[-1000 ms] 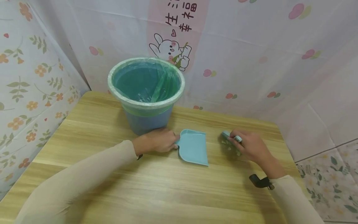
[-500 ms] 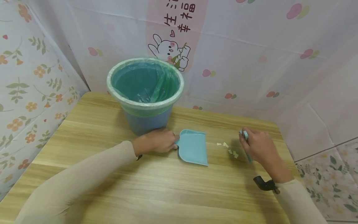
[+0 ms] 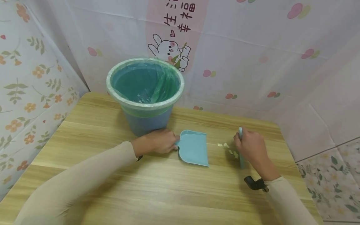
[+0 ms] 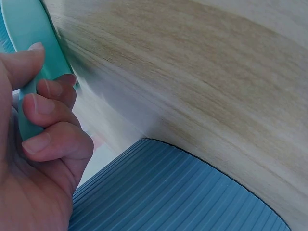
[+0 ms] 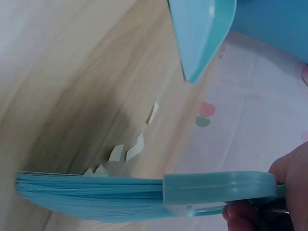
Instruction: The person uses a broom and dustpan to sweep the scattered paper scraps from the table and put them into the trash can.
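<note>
My left hand (image 3: 161, 141) grips the handle of a light-blue dustpan (image 3: 193, 147), which lies flat on the table with its wide edge facing right. In the left wrist view the fingers (image 4: 57, 139) curl round that handle. My right hand (image 3: 253, 145) holds a small light-blue hand brush (image 5: 96, 195) by its looped handle, bristles down. Several small pale-yellow scraps (image 3: 230, 152) lie on the wood between brush and dustpan, close to the bristles. In the right wrist view the nearest scraps (image 5: 98, 171) are partly hidden behind the bristles.
A blue bin (image 3: 147, 120) with a green liner stands behind my left hand, near the table's back edge. Printed curtains (image 3: 239, 56) hang behind and at the left of the wooden table (image 3: 157, 193). Floral flooring (image 3: 334, 181) shows at the right.
The brush first lifted off the scraps and went right, uncovering them. Since then it has turned more upright and come back left beside them. The left hand and dustpan have stayed put.
</note>
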The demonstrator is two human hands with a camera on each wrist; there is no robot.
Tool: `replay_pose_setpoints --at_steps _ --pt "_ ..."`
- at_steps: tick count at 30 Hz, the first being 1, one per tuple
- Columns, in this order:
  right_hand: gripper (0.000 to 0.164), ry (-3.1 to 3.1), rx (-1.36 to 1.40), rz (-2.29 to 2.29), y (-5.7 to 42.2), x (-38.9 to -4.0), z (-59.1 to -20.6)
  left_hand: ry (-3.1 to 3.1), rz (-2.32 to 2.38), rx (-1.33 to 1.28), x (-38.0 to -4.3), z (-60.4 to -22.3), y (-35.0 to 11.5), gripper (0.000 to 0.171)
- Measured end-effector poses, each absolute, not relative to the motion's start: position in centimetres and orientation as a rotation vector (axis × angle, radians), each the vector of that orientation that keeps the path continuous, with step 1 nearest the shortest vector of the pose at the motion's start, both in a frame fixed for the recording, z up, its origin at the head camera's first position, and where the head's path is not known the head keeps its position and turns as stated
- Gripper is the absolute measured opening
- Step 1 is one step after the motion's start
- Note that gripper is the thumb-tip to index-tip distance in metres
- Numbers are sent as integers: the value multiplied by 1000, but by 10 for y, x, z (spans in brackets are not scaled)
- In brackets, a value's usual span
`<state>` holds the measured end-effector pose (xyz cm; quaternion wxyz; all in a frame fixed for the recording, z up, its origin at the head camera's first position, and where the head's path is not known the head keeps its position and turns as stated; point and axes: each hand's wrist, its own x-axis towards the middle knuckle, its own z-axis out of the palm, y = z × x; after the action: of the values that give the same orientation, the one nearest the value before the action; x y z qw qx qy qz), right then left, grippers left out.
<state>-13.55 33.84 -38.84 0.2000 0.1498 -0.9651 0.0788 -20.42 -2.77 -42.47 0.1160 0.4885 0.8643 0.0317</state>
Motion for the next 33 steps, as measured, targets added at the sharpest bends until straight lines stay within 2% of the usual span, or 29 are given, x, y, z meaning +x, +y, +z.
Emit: replay_pose_setpoints --at_steps 11,23,29,33 --pt "36 -2620 460 270 330 -151 -393 2525 98 1435 -204 -426 -29 31" --pt "28 -2558 785 279 331 -159 -385 2520 88 1419 -205 -425 -29 31" --pt "54 -2471 961 240 336 -164 -387 2515 88 1429 -204 -423 -29 31" --pt "50 -2442 1056 277 336 -161 -390 2512 104 1427 -204 -424 -29 31"
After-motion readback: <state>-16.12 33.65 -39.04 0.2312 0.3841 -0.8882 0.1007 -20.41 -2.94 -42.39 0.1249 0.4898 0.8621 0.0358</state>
